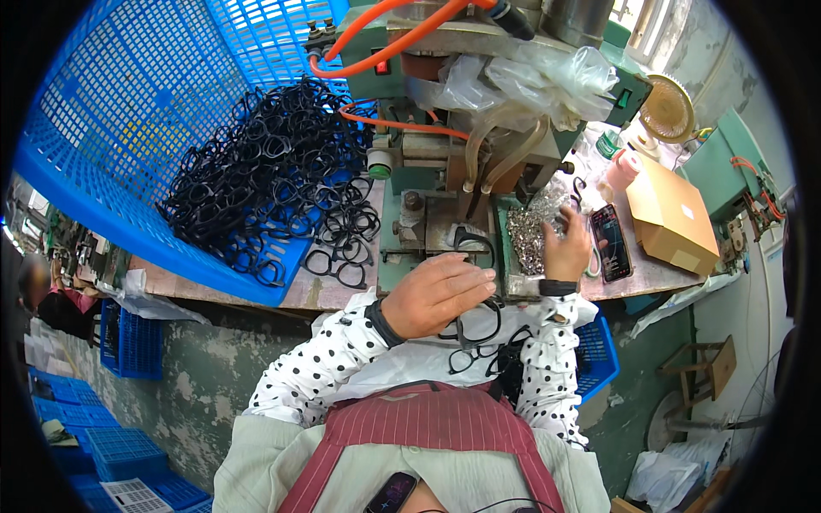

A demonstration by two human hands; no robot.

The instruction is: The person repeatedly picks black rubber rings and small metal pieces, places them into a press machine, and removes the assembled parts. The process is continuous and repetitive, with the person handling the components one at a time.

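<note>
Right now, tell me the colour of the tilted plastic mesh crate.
Blue plastic mesh crate, clearest in the head view.

Wore white sleeves with black polka dots on both arms, loose and a little wrinkled. Ended at the left hand (pixel 436 295) in a dark grey knitted cuff, tight around the wrist. Carried a black band, like a watch strap, around the wrist of the right hand (pixel 566 244). Had no gloves; fingers (pixel 475 272) bare on both hands. Covered the chest with a dark red apron with thin pale stripes, its two straps running upward in a V shape. Showed under it a pale, grey-green garment across the shoulders and body.
</note>
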